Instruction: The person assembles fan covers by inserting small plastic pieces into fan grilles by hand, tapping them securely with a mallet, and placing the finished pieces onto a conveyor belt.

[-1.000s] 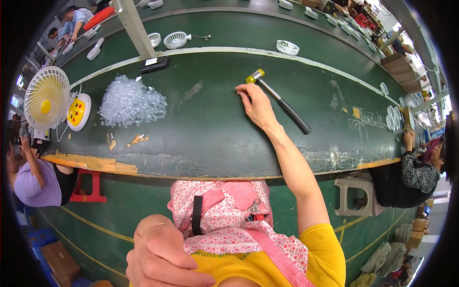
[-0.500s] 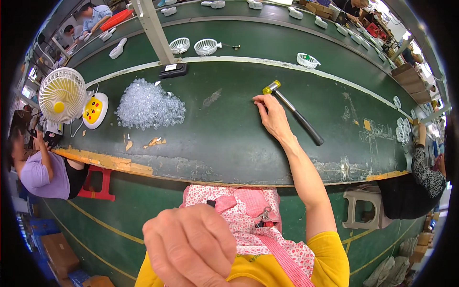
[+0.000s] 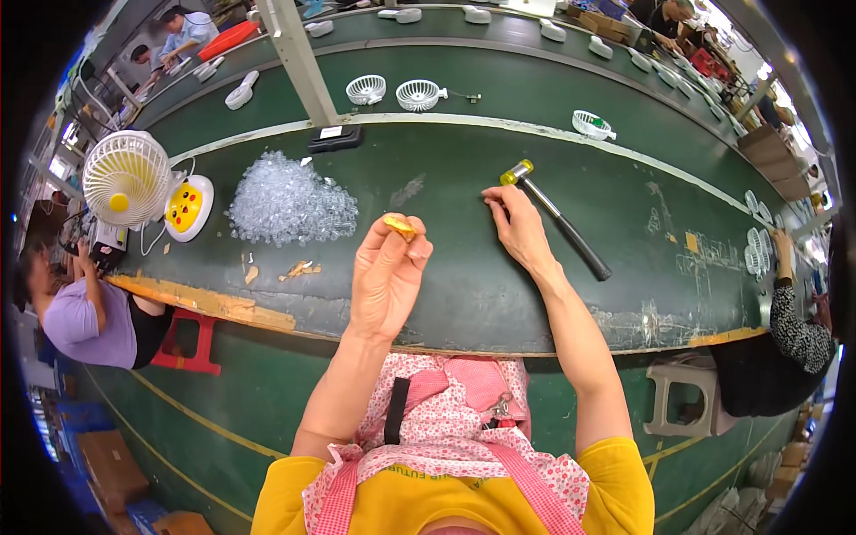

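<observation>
My left hand (image 3: 385, 281) is raised above the near edge of the table, its fingers pinching a small yellow piece (image 3: 400, 227) with a brownish edge; what it is I cannot make out. On the table, my right hand (image 3: 522, 227) rests with loosely bent fingers and nothing in it. Just beside it lies a hammer (image 3: 563, 223) with a yellow head and a black grip, not held. Further left sits a heap of small clear plastic pieces (image 3: 290, 201). Brown scraps (image 3: 300, 269) lie between the heap and the table edge.
A yellow-and-white desk fan (image 3: 129, 178) stands at the left. Behind a metal post (image 3: 301, 67), a green conveyor (image 3: 508, 85) carries white fan cages (image 3: 419, 95). People sit at the left (image 3: 98, 308) and right (image 3: 776, 348). A red stool (image 3: 189, 343) is at the left.
My left hand has gone from close in front of me out over the table edge, showing the yellow piece. My right hand has stayed beside the hammer. The fan cages on the conveyor have shifted right.
</observation>
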The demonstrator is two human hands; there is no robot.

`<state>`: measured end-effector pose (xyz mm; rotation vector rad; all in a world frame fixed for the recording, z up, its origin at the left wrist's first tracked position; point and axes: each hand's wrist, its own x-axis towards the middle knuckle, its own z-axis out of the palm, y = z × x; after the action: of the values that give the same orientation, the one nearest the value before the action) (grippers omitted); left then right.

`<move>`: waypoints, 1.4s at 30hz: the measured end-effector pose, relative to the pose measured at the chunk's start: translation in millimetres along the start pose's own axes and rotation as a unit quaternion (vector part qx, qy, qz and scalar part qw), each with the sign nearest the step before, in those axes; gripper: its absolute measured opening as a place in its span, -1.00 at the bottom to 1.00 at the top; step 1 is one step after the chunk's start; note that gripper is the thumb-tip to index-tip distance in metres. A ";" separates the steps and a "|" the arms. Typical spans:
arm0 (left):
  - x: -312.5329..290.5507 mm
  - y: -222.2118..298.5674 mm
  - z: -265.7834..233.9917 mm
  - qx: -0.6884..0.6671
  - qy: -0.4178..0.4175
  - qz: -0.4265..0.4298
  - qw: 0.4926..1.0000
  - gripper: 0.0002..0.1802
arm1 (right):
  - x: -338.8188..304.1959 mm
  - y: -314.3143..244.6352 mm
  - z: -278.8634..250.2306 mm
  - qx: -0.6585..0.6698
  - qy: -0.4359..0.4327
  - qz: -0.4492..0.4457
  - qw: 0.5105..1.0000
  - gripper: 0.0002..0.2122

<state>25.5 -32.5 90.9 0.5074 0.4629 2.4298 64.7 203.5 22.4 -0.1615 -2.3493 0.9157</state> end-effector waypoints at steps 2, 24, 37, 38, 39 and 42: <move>0.9 0.2 -3.4 -0.018 0.011 -0.015 1.000 -0.81 | 0.6 0.4 -1.2 0.003 0.004 0.005 1.000 -0.86; -167.2 32.1 -43.2 0.667 -0.289 -0.241 0.643 -0.47 | 29.3 -8.2 -1.3 -0.020 -0.073 -0.031 0.997 -0.81; 67.8 -18.7 -80.3 0.647 -0.234 -0.040 0.725 -0.72 | 190.0 101.5 67.8 -0.293 0.013 -0.039 0.955 -0.50; 67.5 -19.8 -85.3 0.634 -0.233 -0.052 0.736 -0.72 | 197.8 105.9 71.4 -0.328 0.004 -0.019 0.944 -0.50; 69.3 -20.8 -90.2 0.621 -0.233 -0.064 0.746 -0.72 | 210.0 110.6 73.1 -0.338 -0.023 -0.026 0.941 -0.50; 69.5 -13.2 -89.7 0.610 -0.227 -0.073 0.756 -0.73 | 238.2 99.9 107.8 -0.357 -0.084 -0.007 0.930 -0.46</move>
<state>-60.6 2.5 24.6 1.4523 1.7611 1.4403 -200.6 292.3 13.0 -0.3650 -2.7397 0.0211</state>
